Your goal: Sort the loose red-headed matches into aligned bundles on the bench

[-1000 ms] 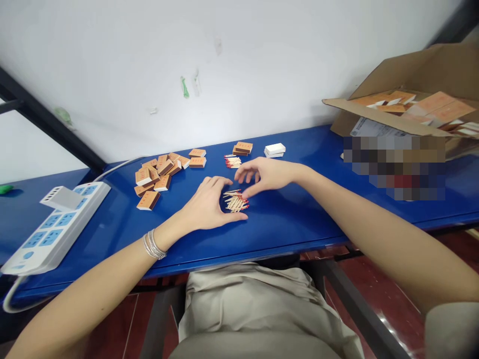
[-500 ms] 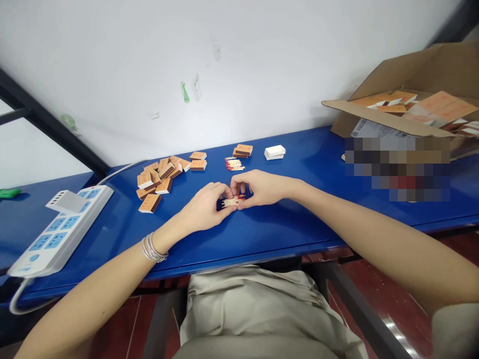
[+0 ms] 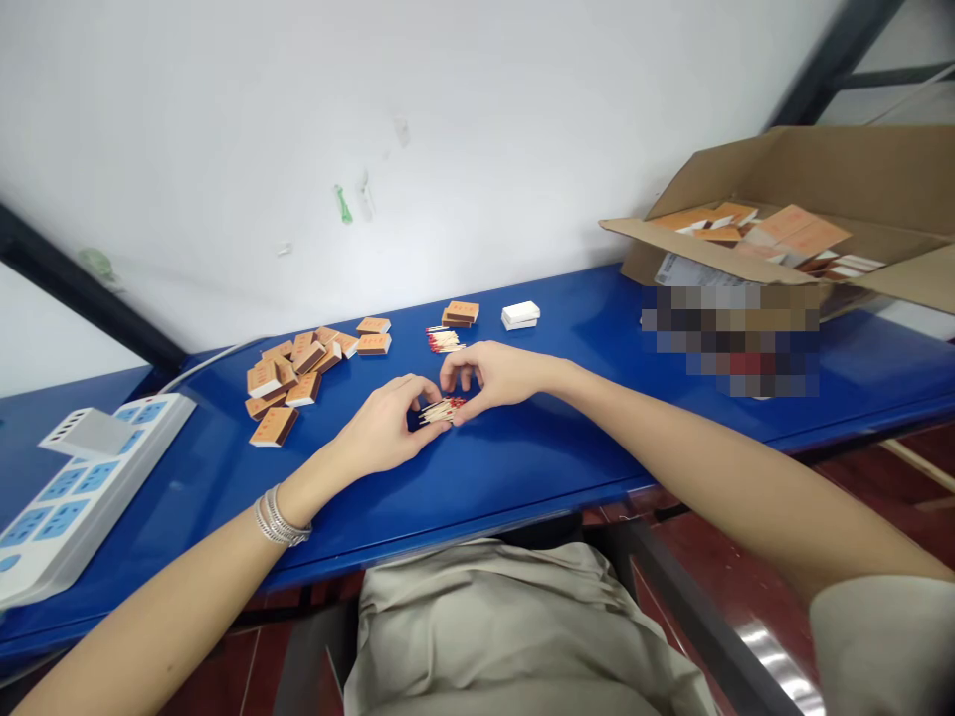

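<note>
A small bundle of red-tipped wooden matchsticks (image 3: 440, 410) lies on the blue table (image 3: 567, 452), lengthwise between my hands. My left hand (image 3: 386, 428) presses against its left end, with the fingers arched over it. My right hand (image 3: 488, 376) closes on it from the right, its fingertips coming down around the red heads. Part of the bundle is hidden by my fingers. Farther back sits a loose pile of matchsticks (image 3: 444, 341), which neither hand touches.
Orange matchboxes (image 3: 287, 373) lie heaped at left, with a small stack (image 3: 461, 314) and white box trays (image 3: 520, 315) behind my hands. A cardboard box (image 3: 746, 189) of matchboxes stands at right, above a pixelated patch. A white power strip (image 3: 96, 477) lies at far left.
The spread matchsticks are gathered into a tighter bundle, and my hands have closed in around it. The whole scene has shifted left and slightly down in view.
</note>
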Demonstrator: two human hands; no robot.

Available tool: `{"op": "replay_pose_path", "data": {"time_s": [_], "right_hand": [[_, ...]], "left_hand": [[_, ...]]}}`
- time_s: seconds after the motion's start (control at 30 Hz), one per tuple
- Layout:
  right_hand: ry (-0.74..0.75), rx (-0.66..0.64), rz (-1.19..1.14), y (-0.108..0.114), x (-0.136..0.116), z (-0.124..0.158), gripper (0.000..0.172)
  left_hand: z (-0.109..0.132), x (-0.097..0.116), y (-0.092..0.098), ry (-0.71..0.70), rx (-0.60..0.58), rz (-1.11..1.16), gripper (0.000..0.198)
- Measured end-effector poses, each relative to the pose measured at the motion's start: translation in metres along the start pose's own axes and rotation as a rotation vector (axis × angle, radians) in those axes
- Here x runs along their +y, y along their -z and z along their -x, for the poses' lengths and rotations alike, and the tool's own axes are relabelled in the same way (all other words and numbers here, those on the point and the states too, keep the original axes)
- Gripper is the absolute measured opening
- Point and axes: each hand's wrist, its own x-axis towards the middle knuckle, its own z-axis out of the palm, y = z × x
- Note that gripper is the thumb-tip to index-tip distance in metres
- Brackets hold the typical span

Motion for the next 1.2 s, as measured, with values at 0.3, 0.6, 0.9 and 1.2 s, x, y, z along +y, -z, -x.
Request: {"op": "replay_pose_path", "data": {"time_s": [0.3,0.6,0.9,1.2], "right_hand": [[0.049,-0.012,0.039,-0.006,-0.003,-0.001,0.035],[0.064,0.017,0.015,-0.008,-0.005,0.000,0.022],[0.058,0.018,0.037,-0.011,-0.007,0.000,0.022],[-0.098,0.380,0.024,0.027,0.030,-0.001,0.027]], "left_hand": [[-0.001,-0.001,0.000,0.006,-0.021,-0.007,0.019],[-0.001,0.000,0.001,0.013,-0.022,0.025,0.017],[-0.002,-0.001,0.002,-0.017,-0.025,0.025,0.012],[-0.003,-0.005,0.002,0.002,0.039,0.041,0.017]]}}
